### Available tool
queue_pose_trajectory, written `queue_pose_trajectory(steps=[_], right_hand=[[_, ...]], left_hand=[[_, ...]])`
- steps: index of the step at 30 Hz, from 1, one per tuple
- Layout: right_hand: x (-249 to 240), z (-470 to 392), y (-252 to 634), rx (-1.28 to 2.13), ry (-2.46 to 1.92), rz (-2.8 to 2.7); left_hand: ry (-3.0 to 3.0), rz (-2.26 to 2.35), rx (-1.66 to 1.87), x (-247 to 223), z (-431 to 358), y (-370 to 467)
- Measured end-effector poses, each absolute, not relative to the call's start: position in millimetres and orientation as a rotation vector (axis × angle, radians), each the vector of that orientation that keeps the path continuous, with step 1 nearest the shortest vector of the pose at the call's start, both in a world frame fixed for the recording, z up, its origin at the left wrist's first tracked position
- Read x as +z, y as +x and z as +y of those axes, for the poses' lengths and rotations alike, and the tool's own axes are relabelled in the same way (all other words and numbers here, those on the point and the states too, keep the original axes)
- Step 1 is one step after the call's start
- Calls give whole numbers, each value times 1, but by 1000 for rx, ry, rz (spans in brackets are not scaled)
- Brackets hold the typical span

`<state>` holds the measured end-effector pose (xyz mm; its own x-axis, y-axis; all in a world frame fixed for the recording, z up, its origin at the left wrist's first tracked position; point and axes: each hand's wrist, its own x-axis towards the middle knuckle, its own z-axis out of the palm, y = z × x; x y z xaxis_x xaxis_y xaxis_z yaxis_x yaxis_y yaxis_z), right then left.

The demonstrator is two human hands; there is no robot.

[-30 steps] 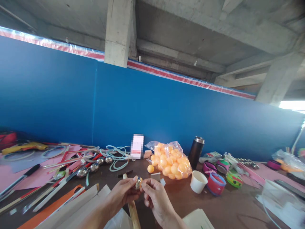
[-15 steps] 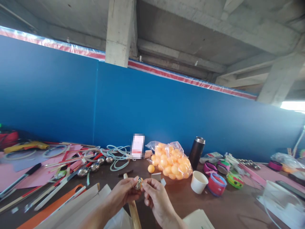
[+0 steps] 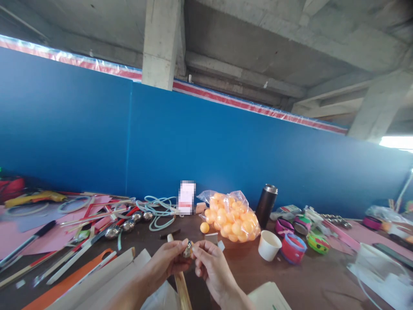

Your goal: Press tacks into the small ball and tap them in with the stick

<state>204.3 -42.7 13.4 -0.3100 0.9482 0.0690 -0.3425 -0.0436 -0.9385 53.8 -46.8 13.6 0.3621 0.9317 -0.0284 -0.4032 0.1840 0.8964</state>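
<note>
My left hand [image 3: 163, 263] is closed, thumb and fingers pinching a small, shiny, rounded metal piece [image 3: 187, 249] low in the middle of the view. From the other side, the thumb and forefinger of my right hand [image 3: 214, 269] are pinched together at the right edge of that piece. A bit of yellow shows there; the fingertips hide the rest. A pale wooden stick [image 3: 182, 289] passes below my left hand, its upper end showing behind the fingers. Just beyond my hands lie a loose orange ball [image 3: 204, 227] and a small grey-white scrap [image 3: 211, 238].
A clear bag of orange balls [image 3: 230, 217] lies behind my hands, beside a black flask [image 3: 266, 206] and a white paper cup [image 3: 269, 246]. Coloured wristbands [image 3: 293, 249] are at right. Sticks, pink paper and silver balls [image 3: 128, 226] crowd the left. A blue partition [image 3: 226, 142] stands behind.
Almost nothing differs. Both hands stay at the same spot on the metal piece, which seems turned very slightly between the fingers.
</note>
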Motion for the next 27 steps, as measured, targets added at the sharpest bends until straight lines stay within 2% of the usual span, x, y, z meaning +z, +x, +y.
queue_pose_trajectory(steps=[27], right_hand=[[16,-45,203,1671,-689,-1113]], left_hand=[[941,676,1016,16,-48,52]])
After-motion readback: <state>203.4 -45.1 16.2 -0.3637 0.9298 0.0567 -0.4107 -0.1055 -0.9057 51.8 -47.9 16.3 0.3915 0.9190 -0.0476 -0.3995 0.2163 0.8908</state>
